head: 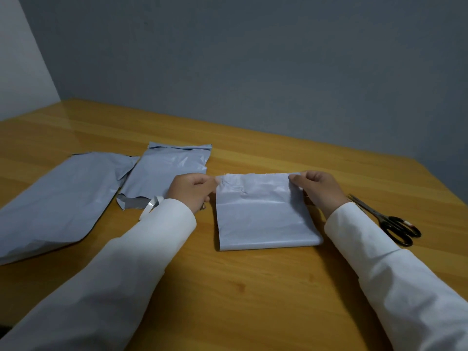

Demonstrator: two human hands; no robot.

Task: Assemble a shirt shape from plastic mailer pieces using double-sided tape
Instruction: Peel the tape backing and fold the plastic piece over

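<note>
Grey plastic mailer piece, folded to a rectangle, is held flat on the wooden bench between the hands, its far corners pinched by the left hand and right hand. A white double-sided tape roll lies just beside the left wrist. Slippery film could shift or crease if tension is uneven, and the sleeve could snag the tape.

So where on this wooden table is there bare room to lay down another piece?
Free: the near strip of the wooden table between the white sleeves, and the far band behind the grey plastic mailer pieces. Crowded: the left, where the large grey mailer, torn grey piece and white tape roll lie; black-handled scissors occupy the right.
</note>
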